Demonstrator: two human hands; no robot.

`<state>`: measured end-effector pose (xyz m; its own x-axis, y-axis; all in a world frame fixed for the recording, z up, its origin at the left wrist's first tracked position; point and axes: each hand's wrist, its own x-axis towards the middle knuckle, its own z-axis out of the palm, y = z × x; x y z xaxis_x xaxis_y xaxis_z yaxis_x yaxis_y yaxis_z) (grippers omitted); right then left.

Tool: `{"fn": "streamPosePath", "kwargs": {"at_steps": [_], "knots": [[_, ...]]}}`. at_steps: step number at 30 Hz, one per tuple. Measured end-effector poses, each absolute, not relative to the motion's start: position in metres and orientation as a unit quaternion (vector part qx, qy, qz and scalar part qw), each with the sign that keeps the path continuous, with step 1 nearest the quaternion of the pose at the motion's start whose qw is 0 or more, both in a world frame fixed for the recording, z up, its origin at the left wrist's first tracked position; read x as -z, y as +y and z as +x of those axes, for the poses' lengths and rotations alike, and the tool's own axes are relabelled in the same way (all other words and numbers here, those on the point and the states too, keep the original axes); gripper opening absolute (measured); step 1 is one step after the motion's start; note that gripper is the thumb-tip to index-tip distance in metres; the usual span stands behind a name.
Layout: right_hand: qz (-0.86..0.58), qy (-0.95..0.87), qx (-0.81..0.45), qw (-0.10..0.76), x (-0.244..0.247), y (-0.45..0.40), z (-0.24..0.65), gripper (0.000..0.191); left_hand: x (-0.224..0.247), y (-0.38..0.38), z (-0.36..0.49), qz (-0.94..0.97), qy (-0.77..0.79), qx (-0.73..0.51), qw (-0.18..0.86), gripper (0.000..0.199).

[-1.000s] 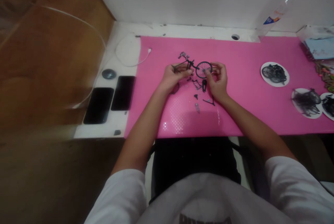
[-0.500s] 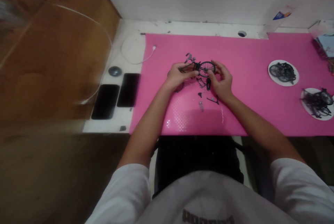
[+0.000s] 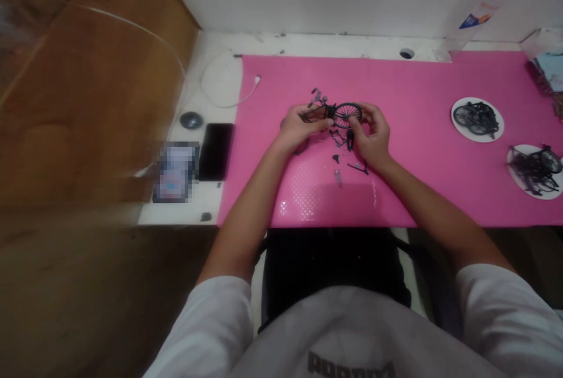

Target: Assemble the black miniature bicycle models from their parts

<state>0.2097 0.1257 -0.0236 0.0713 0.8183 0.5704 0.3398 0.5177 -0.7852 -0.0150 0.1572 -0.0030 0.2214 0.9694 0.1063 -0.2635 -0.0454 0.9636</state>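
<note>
Mid-frame: left hand (image 3: pixel 299 127) pinching dark miniature bicycle frame (image 3: pixel 320 111), fingers hiding much of it. Right hand (image 3: pixel 373 134) grips spoked wheel (image 3: pixel 347 115) at its right edge. Whether wheel and frame are joined: cannot tell. Dark curved part (image 3: pixel 301 147) mostly covered by left wrist. Loose small parts (image 3: pixel 336 158) below, too small to identify. Right: parts-laden plate (image 3: pixel 463 134); second plate (image 3: pixel 519 184) reaching frame edge. Upper right, clear bottle (image 3: pixel 475 20), top cut off. Left, phone screen (image 3: pixel 175 171) pixelated.
</note>
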Motion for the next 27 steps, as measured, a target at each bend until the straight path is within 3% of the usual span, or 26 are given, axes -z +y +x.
{"fn": "streamPosePath", "kwargs": {"at_steps": [27], "knots": [[-0.451,-0.64,-0.228,0.58,0.02,0.125,0.212,0.063,-0.018,0.146,-0.012,0.494,0.4,-0.494,0.593,0.044]]}}
